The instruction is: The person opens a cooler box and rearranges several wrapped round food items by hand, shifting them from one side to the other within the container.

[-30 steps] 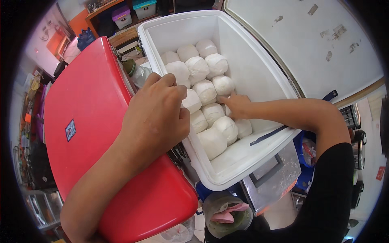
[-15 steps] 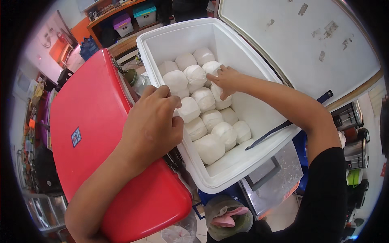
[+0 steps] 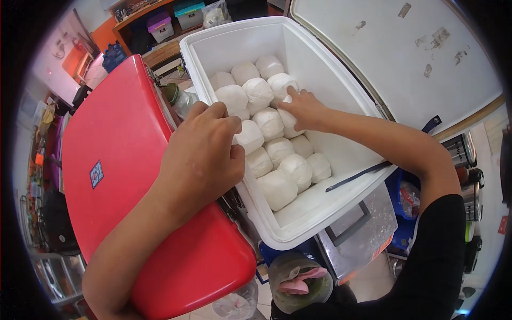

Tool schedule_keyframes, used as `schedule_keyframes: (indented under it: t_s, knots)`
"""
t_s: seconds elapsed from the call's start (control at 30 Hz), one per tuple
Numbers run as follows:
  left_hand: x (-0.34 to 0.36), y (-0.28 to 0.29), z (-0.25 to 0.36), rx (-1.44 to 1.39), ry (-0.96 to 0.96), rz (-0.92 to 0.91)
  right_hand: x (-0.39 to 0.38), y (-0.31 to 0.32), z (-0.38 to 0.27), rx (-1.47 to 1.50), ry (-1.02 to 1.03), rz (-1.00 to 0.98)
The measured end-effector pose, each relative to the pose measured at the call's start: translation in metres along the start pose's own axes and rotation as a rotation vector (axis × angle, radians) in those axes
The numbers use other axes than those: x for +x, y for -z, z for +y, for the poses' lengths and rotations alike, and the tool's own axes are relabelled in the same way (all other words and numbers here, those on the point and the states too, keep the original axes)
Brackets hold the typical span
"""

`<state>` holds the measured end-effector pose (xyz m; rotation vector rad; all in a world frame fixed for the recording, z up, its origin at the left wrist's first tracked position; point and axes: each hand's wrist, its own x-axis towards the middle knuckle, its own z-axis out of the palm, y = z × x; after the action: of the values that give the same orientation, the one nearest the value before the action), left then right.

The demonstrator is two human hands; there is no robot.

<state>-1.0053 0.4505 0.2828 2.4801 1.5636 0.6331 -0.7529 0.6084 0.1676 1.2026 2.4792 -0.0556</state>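
Note:
Several white, rounded trimmed coconuts, apparently film-wrapped, lie in layers inside an open white cooler box. Over its far right part, my right hand rests on the coconuts with fingers apart. Its fingertips touch one next to the right wall; none is lifted. My left hand is curled over the cooler's left rim, knuckles up. Its fingertips are turned under and hidden, so what they hold, if anything, does not show.
Left stands a red cooler lid, shut. The white lid is swung back at right. A dark strap crosses the near right rim. Below are a metal scale-like box and a bucket with pink scoops.
My right hand has shifted slightly right and its fingers sit differently on the coconuts. The view has tilted a little. My left hand stays at the rim.

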Motion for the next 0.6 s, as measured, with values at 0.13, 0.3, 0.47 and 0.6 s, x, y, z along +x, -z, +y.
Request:
schedule_keyframes:
  t_s: [0.13, 0.3, 0.47, 0.6]
  knots:
    - [-0.001, 0.001, 0.000, 0.012, 0.004, -0.015, 0.015, -0.016, -0.004, 0.040, -0.038, -0.057]
    - [-0.001, -0.001, 0.002, 0.008, -0.005, -0.016, 0.033, -0.034, 0.008, 0.028, -0.071, 0.170]
    - [0.000, -0.003, 0.000, 0.014, -0.007, 0.002, 0.039, -0.026, 0.020, -0.021, -0.026, 0.097]
    - [-0.001, -0.001, 0.000, 0.021, -0.019, 0.014, 0.026, -0.023, 0.026, -0.120, 0.017, 0.149]
